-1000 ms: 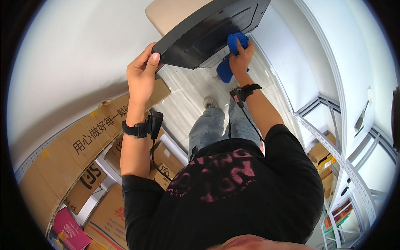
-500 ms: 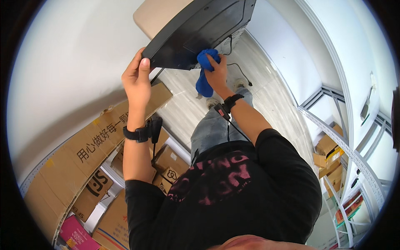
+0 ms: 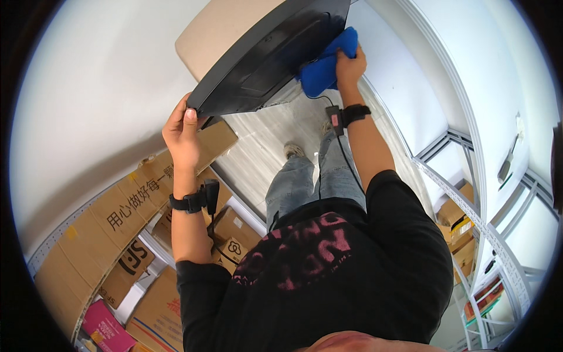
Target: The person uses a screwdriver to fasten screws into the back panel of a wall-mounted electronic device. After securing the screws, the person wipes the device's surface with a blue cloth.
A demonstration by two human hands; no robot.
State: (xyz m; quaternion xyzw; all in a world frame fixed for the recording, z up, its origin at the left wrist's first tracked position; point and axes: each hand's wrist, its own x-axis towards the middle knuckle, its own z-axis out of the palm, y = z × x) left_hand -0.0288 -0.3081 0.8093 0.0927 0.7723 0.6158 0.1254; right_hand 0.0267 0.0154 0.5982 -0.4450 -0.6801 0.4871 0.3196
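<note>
A large black flat appliance [image 3: 252, 73] with a moulded, recessed face is held up at the top of the view, its far end cut off by the frame edge. My left hand [image 3: 183, 138] is closed on its near left corner, thumb on the black face. In my right hand [image 3: 350, 69] is a blue cloth [image 3: 321, 76], spread partly over the appliance's right side and hanging beside its edge. My right fingers are bent round the cloth and partly hidden by it. Below the cloth a thin black cord [image 3: 321, 98] shows.
A beige board or seat [image 3: 220, 32] lies behind the appliance, against the white wall. At left, a long cardboard sheet [image 3: 111, 229] stands in front of several boxes [image 3: 234, 229]. Metal shelving [image 3: 469, 199] with cartons runs along the right. My feet are on the grey wood-look floor [image 3: 252, 158].
My right hand has moved up and to the right along the appliance, and the bunched cloth has spread out. My left hand and the appliance's near corner have shifted slightly down and left.
</note>
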